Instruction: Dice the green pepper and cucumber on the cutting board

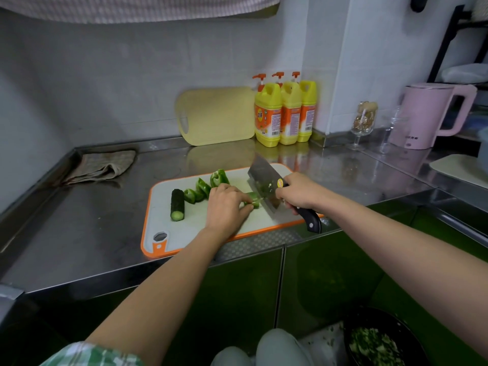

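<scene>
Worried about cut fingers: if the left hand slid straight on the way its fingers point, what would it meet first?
The left hand already holds the green pepper piece at its fingertips. Straight beyond that stands the cleaver, its blade seemingly very close, though depth is unclear.

Orange-rimmed white cutting board (184, 233), green pepper pieces (203, 187)

Counter (87, 233): reflective steel, mirror-glossy. Board (200, 223): matt white plastic, orange rim. Cleaver (261, 175): polished metal blade, glossy black handle. Rag (103, 166): rough woven cloth. Bottles (285, 112): shiny yellow plastic. Kettle (422, 117): smooth pink plastic.
</scene>
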Action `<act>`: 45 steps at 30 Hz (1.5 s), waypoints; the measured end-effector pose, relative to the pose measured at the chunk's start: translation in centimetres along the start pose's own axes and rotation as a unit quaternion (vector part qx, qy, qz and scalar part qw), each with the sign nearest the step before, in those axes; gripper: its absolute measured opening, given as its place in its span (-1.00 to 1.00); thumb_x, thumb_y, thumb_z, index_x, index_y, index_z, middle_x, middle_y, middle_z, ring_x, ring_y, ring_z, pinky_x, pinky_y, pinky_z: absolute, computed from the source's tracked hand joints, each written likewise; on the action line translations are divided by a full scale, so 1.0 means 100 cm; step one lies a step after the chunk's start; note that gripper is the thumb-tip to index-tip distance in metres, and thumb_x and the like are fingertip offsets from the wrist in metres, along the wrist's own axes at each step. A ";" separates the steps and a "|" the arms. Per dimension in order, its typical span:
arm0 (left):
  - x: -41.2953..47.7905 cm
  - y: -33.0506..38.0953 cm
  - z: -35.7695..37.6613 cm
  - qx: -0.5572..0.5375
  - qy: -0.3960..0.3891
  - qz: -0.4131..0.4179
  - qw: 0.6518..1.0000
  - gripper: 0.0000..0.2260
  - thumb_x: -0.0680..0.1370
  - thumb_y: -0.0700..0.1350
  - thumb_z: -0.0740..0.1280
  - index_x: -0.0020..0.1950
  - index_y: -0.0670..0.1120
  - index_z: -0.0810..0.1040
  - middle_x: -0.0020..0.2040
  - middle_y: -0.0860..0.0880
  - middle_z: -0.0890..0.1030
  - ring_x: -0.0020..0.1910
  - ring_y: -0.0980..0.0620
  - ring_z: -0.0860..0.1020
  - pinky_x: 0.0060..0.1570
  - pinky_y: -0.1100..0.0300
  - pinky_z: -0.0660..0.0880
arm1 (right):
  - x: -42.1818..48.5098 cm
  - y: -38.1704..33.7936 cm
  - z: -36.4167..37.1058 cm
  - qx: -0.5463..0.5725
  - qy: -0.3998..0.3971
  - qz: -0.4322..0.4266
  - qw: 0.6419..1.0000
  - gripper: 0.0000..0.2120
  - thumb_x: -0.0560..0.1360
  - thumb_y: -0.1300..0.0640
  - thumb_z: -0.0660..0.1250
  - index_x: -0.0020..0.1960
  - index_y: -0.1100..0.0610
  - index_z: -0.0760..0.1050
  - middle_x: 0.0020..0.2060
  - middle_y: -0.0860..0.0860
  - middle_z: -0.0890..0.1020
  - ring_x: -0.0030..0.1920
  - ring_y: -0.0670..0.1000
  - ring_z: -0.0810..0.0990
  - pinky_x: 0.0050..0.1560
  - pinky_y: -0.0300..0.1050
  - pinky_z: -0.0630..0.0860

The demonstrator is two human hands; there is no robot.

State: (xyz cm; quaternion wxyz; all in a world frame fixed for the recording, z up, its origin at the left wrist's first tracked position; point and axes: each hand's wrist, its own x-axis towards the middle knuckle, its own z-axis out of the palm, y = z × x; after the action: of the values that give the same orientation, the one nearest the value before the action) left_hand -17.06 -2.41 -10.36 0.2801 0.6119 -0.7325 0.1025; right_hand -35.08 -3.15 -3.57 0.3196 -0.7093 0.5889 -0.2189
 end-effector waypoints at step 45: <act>-0.001 0.004 0.001 -0.047 0.006 -0.079 0.996 -0.83 0.41 0.10 0.48 -0.09 0.05 0.71 -0.13 -0.04 0.67 0.04 -0.06 0.47 -0.02 0.06 0.39 | 0.008 -0.027 0.013 -0.132 -0.022 0.008 0.991 -0.88 0.48 0.31 0.13 -0.21 0.24 0.38 -0.39 0.21 0.53 -0.47 0.13 0.50 -0.41 -0.16 0.44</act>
State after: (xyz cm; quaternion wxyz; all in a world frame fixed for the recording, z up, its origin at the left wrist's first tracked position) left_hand -17.48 -2.24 -10.43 0.3201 0.6531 -0.6846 0.0487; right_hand -32.15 -3.38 -2.58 0.2375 -0.7452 0.6112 -0.1214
